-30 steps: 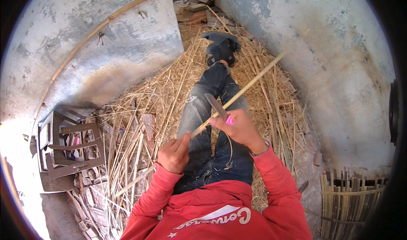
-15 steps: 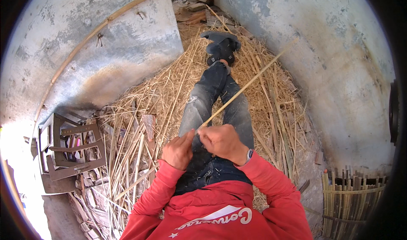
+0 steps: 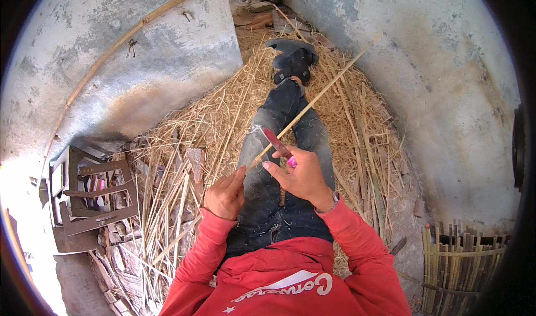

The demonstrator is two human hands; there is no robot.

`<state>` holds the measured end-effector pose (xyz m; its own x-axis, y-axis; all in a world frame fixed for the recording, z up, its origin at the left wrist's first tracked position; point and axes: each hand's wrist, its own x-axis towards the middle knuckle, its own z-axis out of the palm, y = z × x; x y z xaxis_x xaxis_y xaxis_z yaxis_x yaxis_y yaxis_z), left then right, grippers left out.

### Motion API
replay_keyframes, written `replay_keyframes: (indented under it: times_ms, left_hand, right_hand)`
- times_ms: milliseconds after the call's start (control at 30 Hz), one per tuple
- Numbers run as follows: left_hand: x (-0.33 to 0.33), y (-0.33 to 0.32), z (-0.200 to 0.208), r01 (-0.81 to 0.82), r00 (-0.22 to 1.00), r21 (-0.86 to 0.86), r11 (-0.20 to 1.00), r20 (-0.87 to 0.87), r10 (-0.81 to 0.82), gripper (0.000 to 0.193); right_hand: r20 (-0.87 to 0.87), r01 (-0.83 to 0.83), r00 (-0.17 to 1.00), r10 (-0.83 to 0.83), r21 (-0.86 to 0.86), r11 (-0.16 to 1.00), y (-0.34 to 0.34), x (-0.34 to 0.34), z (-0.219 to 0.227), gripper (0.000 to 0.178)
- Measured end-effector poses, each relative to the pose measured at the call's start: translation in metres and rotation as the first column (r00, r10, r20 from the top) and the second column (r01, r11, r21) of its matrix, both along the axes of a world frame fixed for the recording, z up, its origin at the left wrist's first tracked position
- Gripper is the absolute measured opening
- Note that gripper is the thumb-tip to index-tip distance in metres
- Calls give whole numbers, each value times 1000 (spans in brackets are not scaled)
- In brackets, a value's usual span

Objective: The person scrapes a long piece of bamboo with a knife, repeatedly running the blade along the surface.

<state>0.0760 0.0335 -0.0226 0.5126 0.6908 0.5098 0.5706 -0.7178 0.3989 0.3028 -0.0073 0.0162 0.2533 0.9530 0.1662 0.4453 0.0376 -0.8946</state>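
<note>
A long, thin bamboo strip [image 3: 329, 83] slants over my outstretched legs, its far end up and to the right. My left hand [image 3: 225, 195] is closed on the strip's near end, above my thigh. In my right hand [image 3: 302, 173] is a knife [image 3: 274, 141] with a reddish blade and a bit of pink at its handle. The blade lies across the strip a short way beyond my left hand. My right fingers curl round the handle and hide most of it.
Shavings [image 3: 335, 101] and loose bamboo strips [image 3: 178, 210] cover the floor around my legs. An overturned dark wooden stool [image 3: 100, 196] lies at the left. A bundle of upright bamboo sticks [image 3: 460, 268] stands at the lower right. Stained walls [image 3: 424, 92] rise on both sides.
My right hand has turned and moved a little right and away from my left hand, bringing the knife blade into sight. My left hand has shifted slightly left and down with the strip.
</note>
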Motion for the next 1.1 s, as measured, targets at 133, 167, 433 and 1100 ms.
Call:
replay_keyframes:
  times_ms: [133, 167, 433, 1100]
  left_hand:
    - [4, -4, 3, 29, 997, 48, 998, -76, -25, 45]
    - [4, -5, 4, 35, 995, 65, 997, -98, -28, 46]
    - [4, -7, -3, -6, 993, -10, 1000, -121, 5, 48]
    - [-63, -15, -12, -144, 990, -189, 971, -27, 142, 20]
  right_hand:
    - [-1, -21, 1000, 21, -27, 999, 3, -7, -7, 35]
    - [2, -8, 1000, 8, 16, 1000, 5, -10, -11, 33]
    - [214, -75, 976, 32, 194, 978, 2, -21, -21, 18]
    - [218, 262, 939, -266, 44, 964, 21, 110, -16, 42]
